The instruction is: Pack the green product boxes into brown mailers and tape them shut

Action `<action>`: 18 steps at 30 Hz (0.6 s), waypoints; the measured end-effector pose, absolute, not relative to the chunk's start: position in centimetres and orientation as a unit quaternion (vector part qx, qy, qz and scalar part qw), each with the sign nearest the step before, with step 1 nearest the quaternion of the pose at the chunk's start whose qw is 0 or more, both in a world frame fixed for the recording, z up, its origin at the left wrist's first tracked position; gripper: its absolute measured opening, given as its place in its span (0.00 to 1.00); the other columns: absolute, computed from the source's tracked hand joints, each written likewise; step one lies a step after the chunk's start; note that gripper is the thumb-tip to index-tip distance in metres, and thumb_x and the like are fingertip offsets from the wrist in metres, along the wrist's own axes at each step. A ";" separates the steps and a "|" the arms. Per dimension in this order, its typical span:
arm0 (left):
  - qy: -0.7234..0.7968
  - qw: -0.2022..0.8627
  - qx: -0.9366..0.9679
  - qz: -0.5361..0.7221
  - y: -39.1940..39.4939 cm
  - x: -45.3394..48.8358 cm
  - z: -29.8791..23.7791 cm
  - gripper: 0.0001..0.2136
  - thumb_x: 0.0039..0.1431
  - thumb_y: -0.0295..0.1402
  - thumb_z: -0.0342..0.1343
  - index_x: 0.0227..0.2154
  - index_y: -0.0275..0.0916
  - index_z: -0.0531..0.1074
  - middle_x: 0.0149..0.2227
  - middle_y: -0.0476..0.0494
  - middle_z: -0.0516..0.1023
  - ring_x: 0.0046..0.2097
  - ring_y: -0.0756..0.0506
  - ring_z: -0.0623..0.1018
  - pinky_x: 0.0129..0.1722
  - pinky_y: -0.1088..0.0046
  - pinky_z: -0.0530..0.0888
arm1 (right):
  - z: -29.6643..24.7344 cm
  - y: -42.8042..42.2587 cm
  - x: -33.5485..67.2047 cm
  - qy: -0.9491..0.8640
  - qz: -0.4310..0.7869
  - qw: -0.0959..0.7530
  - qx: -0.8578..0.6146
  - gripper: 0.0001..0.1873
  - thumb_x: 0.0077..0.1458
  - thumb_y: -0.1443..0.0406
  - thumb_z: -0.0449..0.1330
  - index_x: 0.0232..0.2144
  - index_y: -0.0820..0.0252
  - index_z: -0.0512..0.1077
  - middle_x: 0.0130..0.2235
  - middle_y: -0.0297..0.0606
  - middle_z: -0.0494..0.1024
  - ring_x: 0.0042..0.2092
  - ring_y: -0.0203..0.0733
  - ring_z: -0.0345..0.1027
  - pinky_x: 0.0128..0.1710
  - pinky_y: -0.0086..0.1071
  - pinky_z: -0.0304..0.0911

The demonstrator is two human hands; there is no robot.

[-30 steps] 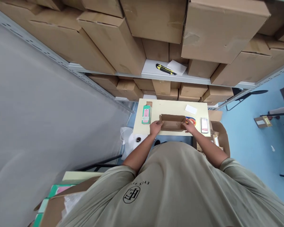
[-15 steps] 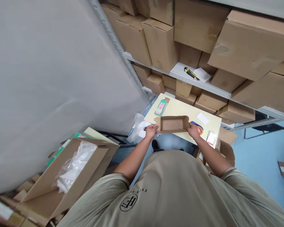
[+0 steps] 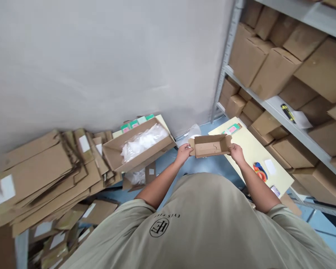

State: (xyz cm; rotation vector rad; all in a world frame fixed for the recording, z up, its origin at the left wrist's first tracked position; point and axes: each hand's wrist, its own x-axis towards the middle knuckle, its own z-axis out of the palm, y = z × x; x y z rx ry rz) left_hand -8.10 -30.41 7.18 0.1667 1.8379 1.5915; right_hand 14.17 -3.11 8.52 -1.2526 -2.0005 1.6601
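A small open cardboard box (image 3: 208,147) hangs in front of me between both hands, its inside facing me. My left hand (image 3: 184,152) pinches the flap at its left end. At the right end, my right hand (image 3: 236,152) grips the other flap. Behind and right of the box is the cream table (image 3: 250,144). On it lie a green and pink packet (image 3: 232,129), partly hidden by the box, rolls of coloured tape (image 3: 260,172) and a white paper (image 3: 270,167).
To the left, a large carton (image 3: 112,154) holds clear plastic bags (image 3: 144,142). Flattened cardboard (image 3: 42,160) is stacked at the far left. Shelving (image 3: 252,91) with many boxes stands on the right, with a yellow and black cutter (image 3: 288,113) on it. A grey wall (image 3: 114,63) rises behind.
My view has turned left, so the table and shelves sit further right and the stacked cardboard has come into sight. The box, still in both hands, has moved left off the table.
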 end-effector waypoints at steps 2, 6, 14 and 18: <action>0.702 0.338 0.058 0.624 -34.2 -9.3 7.9 0.24 0.51 0.56 0.74 0.36 0.42 0.77 0.27 0.48 0.77 0.33 0.44 0.80 0.31 0.70 0.79 | 9.3 -4.8 11.2 -0.698 0.558 0.116 -0.432 0.13 0.52 0.56 0.65 0.39 0.55 0.79 0.36 0.40 0.84 0.38 0.52 0.80 0.38 0.47 0.83; 0.705 0.259 0.056 0.658 -42.2 -12.7 9.3 0.29 0.55 0.65 0.68 0.40 0.41 0.80 0.32 0.42 0.83 0.36 0.42 0.83 0.33 0.70 0.78 | 11.3 -8.3 6.5 -0.708 0.569 0.072 -0.411 0.18 0.48 0.55 0.67 0.40 0.57 0.80 0.40 0.41 0.86 0.40 0.52 0.81 0.34 0.42 0.82; 0.894 0.067 0.033 0.441 -55.8 -26.2 8.8 0.18 0.66 0.48 0.60 0.46 0.39 0.83 0.36 0.41 0.86 0.41 0.40 0.85 0.46 0.66 0.79 | 14.5 -14.2 1.5 -0.701 0.597 0.020 -0.389 0.21 0.43 0.52 0.70 0.37 0.58 0.78 0.39 0.41 0.86 0.40 0.50 0.81 0.34 0.37 0.81; 0.938 0.180 0.162 0.249 -55.8 -31.1 6.3 0.22 0.63 0.42 0.67 0.57 0.37 0.83 0.47 0.35 0.89 0.52 0.34 0.86 0.58 0.61 0.78 | 14.2 -16.3 0.2 -0.710 0.586 0.003 -0.392 0.20 0.46 0.52 0.69 0.38 0.58 0.79 0.37 0.41 0.86 0.38 0.50 0.82 0.34 0.38 0.83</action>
